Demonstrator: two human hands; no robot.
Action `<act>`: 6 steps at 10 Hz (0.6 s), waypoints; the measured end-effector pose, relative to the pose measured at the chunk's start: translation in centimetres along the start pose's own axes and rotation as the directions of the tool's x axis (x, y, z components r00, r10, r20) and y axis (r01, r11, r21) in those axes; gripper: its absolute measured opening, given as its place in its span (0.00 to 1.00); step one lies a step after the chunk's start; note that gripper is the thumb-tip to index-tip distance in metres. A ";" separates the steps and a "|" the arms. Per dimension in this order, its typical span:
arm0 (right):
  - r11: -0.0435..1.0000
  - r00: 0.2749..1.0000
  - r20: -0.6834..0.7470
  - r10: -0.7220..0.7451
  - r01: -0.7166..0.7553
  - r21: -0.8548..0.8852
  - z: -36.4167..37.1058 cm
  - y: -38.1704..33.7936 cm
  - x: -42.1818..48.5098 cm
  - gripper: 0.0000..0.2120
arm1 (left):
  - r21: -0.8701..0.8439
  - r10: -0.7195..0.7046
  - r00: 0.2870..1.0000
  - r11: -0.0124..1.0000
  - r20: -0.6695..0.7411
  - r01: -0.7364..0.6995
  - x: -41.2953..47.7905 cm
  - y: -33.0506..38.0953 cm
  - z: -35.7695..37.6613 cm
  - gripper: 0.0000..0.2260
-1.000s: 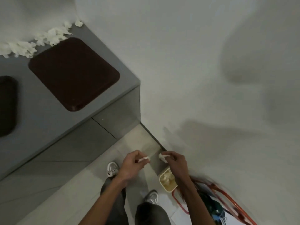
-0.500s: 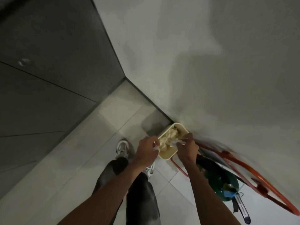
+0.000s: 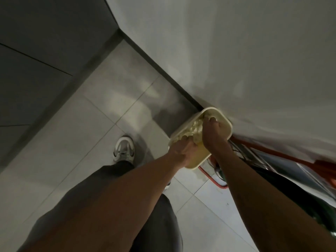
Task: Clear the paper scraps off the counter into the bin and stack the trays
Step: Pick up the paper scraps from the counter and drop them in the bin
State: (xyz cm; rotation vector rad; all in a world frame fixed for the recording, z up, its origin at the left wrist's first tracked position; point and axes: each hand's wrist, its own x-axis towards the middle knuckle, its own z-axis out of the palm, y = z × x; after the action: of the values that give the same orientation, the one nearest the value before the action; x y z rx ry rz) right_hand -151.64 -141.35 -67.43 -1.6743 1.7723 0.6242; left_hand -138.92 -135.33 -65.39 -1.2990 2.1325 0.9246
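Scraps-to-bin step: left grip (image 3: pixel 183 151) and right grip (image 3: pixel 212 132) sit inside the bin (image 3: pixel 224 118) on paper scraps (image 3: pixel 190 131), their hold impossible to tell; next probably means releasing and heading for the worktop.

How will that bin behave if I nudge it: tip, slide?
Tipping seems unlikely: the bin looks broad and rectangular. It is probably light, since only paper scraps show inside, so it may slide easily on the smooth floor tiles.
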 end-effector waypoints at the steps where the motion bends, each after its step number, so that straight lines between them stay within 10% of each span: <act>1: 0.998 0.996 0.093 0.011 -0.005 -0.065 -0.4 0.2 -0.9 0.26 | 0.010 0.071 0.992 0.997 0.108 -0.073 -0.6 -0.6 -0.5 0.20; 6: 0.948 0.986 -0.141 -0.090 0.128 0.292 -24.9 -11.9 -25.2 0.19 | -0.533 -0.215 0.936 0.845 -0.278 0.036 -29.7 -5.8 -23.8 0.20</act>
State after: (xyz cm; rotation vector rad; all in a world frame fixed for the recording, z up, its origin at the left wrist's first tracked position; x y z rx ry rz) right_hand -142.41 -142.20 -31.26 -1.6136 1.7457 0.1891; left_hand -121.89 -137.93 -30.93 -1.9606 2.0645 1.3760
